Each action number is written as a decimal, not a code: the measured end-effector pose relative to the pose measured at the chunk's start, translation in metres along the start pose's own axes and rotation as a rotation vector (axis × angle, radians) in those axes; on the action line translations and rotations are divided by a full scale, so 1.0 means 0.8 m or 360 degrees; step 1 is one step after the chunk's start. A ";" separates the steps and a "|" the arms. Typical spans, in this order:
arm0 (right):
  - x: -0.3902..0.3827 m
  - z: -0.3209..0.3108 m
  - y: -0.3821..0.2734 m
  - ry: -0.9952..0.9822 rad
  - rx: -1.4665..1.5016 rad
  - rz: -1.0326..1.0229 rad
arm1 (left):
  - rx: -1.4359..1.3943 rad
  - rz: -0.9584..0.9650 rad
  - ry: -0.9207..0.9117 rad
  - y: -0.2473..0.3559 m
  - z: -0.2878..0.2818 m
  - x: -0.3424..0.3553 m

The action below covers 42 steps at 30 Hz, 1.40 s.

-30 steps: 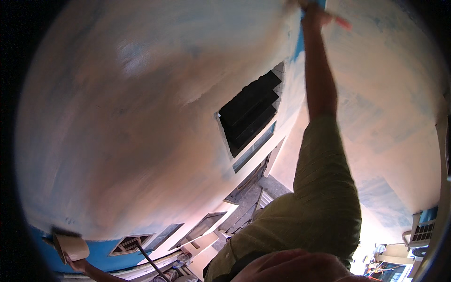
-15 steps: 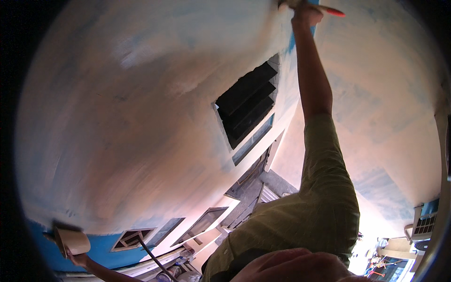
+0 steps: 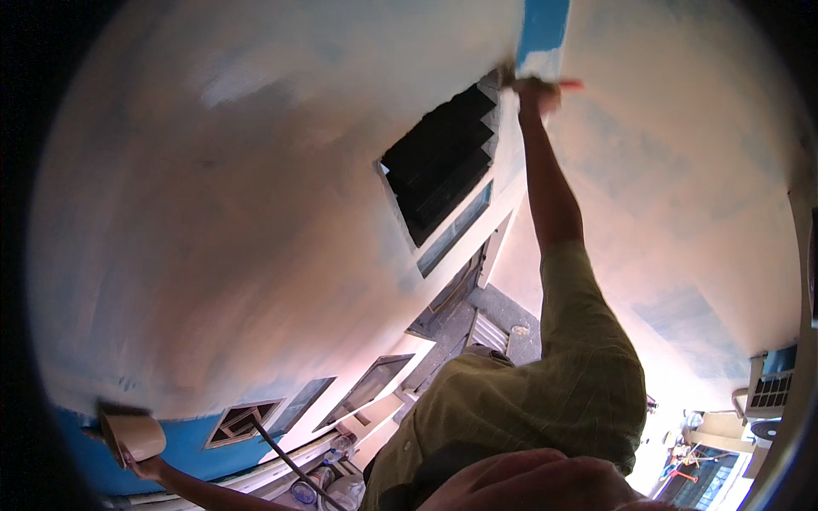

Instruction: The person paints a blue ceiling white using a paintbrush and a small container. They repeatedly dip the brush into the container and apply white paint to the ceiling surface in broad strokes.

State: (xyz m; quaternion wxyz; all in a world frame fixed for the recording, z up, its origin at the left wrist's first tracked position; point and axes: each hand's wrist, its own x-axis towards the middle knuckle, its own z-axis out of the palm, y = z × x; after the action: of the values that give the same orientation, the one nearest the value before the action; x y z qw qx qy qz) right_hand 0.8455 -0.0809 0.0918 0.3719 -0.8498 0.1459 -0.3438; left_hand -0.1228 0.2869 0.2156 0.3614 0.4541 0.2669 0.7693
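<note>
My right arm reaches up along the wall corner, and my right hand (image 3: 538, 96) is closed around a paintbrush (image 3: 572, 84) with a red-tipped handle. The bristle end points left, just above the dark louvred opening; motion smears it, and I cannot tell whether it touches the wall. Above the hand, a blue strip (image 3: 544, 25) ends in fresh pale paint. At the lower left, my left hand (image 3: 145, 467) grips a cream paint container (image 3: 141, 436) near the wall. What is inside the container does not show.
The pale wall (image 3: 213, 255) has thin bluish patches and a blue lower-left band (image 3: 183, 439). A dark louvred opening (image 3: 443, 157) and a small framed window (image 3: 243, 423) break it. A dark pole (image 3: 294, 467) slants near plastic bags (image 3: 345, 490). An air-conditioner (image 3: 769, 396) hangs at right.
My right hand has come down the corner with the paintbrush, from the picture's top edge to beside the opening's upper corner, uncovering more blue strip. The left hand with the container has barely moved.
</note>
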 end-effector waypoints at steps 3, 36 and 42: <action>0.135 -0.005 -0.090 0.0538 0.0769 -0.0034 | -0.0045 0.0011 -0.0170 -0.022 0.007 0.026; 0.193 -0.060 -0.231 0.0173 0.1787 -0.0248 | 0.0221 0.0391 0.0015 0.033 0.046 -0.048; 0.091 0.046 0.001 0.0096 0.1610 0.0125 | 0.0128 0.0224 -0.0113 0.033 0.015 -0.016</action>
State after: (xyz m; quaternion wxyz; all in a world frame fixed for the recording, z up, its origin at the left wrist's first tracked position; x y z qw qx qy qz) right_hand 0.9234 -0.0985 0.1077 0.7453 -0.5468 0.0037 -0.3816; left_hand -0.1164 0.2618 0.2340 0.2971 0.5128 0.2519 0.7650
